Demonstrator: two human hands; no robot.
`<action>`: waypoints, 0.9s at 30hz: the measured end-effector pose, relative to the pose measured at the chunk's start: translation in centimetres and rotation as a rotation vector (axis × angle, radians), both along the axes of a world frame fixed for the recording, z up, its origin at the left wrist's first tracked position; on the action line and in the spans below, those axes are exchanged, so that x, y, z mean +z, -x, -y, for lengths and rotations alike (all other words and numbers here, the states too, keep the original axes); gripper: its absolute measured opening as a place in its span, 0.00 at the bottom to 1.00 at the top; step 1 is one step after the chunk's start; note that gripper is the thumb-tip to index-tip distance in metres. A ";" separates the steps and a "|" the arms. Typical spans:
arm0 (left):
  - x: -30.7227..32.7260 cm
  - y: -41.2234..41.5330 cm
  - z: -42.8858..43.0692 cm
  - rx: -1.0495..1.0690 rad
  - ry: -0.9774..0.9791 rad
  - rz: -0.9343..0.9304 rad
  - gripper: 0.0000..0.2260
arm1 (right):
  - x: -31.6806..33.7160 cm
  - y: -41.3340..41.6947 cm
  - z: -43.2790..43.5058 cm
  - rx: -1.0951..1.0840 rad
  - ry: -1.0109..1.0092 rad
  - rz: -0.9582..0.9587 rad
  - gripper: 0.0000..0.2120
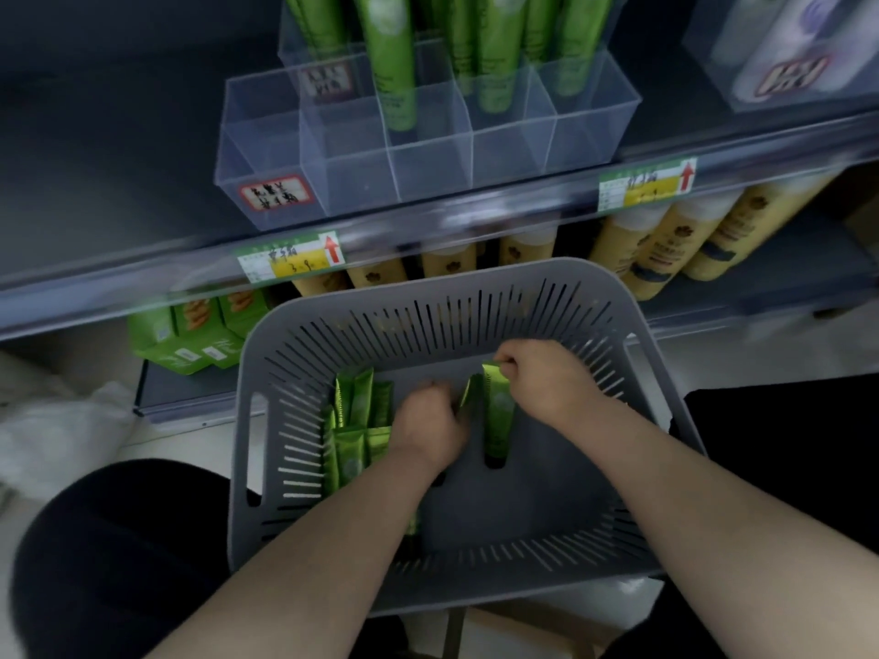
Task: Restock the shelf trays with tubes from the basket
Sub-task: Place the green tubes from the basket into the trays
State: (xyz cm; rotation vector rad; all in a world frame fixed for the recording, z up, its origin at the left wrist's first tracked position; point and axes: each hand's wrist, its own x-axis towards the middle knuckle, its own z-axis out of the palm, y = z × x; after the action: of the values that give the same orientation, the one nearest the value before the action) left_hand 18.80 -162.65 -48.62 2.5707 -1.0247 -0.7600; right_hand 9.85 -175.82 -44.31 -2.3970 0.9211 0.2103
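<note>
While right hand [537, 380] pinches a green tube [499, 420] by its top, left hand [430, 423] curls just left of that pinch, hold unclear.

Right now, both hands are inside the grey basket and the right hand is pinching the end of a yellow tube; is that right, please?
Not quite. The tube whose end the right hand pinches is green, not yellow; the head view shows it. Both hands, the left hand included, are inside the grey basket.
</note>
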 end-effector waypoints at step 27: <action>29.7 -12.7 2.4 0.359 1.202 0.264 0.04 | 24.3 -3.2 2.0 0.143 0.533 0.791 0.10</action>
State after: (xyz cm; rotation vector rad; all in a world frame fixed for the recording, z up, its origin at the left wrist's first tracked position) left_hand 31.53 -165.02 -18.94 1.6806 -0.6908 0.2773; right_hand 13.01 -177.84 -19.99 -2.6429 0.4522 -0.9775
